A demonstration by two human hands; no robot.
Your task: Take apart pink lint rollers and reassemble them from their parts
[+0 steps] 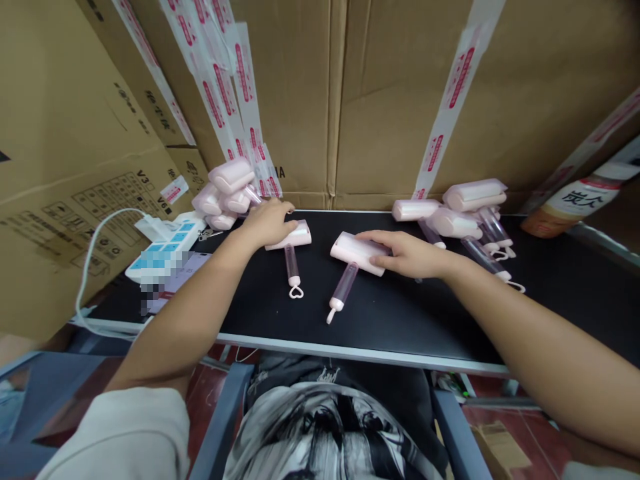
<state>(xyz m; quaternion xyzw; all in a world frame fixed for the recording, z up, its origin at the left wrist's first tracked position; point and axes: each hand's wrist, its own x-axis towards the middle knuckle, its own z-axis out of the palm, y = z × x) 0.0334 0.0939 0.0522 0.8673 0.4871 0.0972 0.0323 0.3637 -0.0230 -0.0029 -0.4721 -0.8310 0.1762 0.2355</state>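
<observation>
Two pale pink lint rollers lie toward the middle of the black table. My left hand (267, 221) is over the left end of the left lint roller (302, 233), its thumb beside the roller head and its fingers apart; some fingers are hidden. That roller's clear handle points toward me and ends in a heart-shaped ring. My right hand (407, 253) grips the right end of the other lint roller (345, 249), fingers on the far side and thumb nearer me. Its clear handle slants down to the left.
A left pile of lint rollers (231, 176) stands near a power strip (167, 250) with a white cable. More lint rollers (473, 195) are heaped at right, near a bottle (575, 203). Taped cardboard (380, 100) walls the back. The table's pale front edge (350, 350) faces me.
</observation>
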